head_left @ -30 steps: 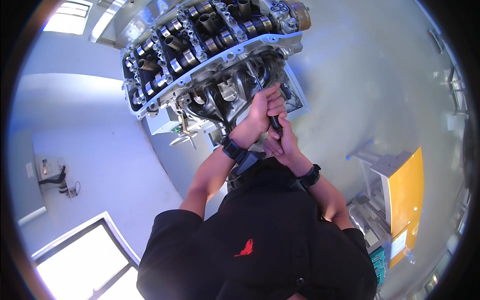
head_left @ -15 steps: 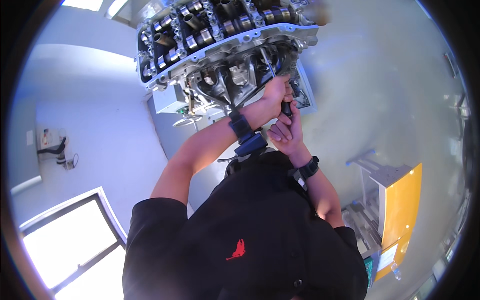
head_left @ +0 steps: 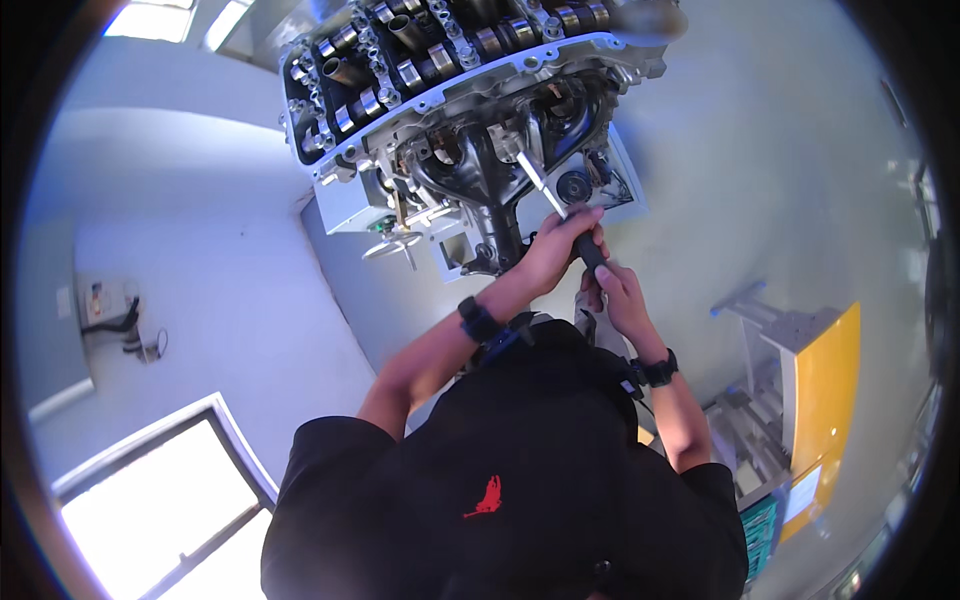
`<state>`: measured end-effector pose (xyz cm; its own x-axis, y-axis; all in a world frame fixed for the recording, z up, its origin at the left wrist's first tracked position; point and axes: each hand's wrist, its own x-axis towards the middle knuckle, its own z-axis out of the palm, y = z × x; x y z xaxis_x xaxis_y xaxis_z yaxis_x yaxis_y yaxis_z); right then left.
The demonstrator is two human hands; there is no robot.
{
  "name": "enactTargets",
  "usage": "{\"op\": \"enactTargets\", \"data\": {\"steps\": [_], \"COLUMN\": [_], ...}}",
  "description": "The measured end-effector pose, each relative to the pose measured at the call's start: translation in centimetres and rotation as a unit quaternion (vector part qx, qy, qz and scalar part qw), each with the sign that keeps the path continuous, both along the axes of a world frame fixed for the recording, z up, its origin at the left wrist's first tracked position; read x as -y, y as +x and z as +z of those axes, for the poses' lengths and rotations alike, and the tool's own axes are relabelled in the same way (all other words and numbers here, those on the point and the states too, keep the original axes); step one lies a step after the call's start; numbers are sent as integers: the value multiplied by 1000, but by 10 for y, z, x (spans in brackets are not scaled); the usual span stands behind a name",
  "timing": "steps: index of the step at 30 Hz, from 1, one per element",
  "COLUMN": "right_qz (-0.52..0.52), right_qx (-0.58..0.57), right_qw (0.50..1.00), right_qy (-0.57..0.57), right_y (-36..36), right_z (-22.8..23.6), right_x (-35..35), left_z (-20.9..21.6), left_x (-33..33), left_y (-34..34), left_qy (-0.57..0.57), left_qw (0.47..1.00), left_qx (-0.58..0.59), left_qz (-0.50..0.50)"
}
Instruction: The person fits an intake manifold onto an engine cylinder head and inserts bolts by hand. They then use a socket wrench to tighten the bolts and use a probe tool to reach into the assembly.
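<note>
My left hand (head_left: 556, 250) is closed around a ratchet wrench (head_left: 546, 188) with a silver shaft and a black handle, near where the shaft meets the grip. Lower down, my right hand (head_left: 622, 298) grips the end of the black handle, with its fingers partly hidden. The wrench slants up and left, its far end at the dark exhaust manifold (head_left: 480, 170) on the near side of an engine. Whether that end sits on a fastener cannot be made out. Above the manifold lies the open cylinder head (head_left: 430, 100), its camshafts and lobes exposed.
Below the engine are a handwheel (head_left: 393, 245) and grey stand parts. A yellow-panelled bench (head_left: 825, 390) with a green tray (head_left: 760, 535) stands to the right. At the left are a pale wall and a bright window (head_left: 165, 500).
Both hands have come down toward my body with the wrench, and more of its silver shaft shows. The engine sits slightly farther right in view.
</note>
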<state>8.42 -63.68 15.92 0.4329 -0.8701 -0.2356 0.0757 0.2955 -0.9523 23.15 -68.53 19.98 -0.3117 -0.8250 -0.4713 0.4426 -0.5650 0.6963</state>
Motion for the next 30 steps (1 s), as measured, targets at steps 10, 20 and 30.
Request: {"op": "enactTargets", "data": {"steps": [10, 20, 30], "right_qz": [-35, -69, -108], "right_qx": [-281, -381, -365], "right_qw": [941, 910, 908], "right_qy": [-186, -149, -174], "right_y": [105, 185, 200], "right_z": [39, 36, 42], "right_x": [-55, -42, -37], "left_z": [-10, -32, -43], "left_x": [-43, -12, -7], "left_y": [108, 163, 170], "left_qy": [-8, -8, -9], "left_qw": [999, 991, 983], "left_qx": [-49, -134, -178], "left_qz": [3, 7, 36]}}
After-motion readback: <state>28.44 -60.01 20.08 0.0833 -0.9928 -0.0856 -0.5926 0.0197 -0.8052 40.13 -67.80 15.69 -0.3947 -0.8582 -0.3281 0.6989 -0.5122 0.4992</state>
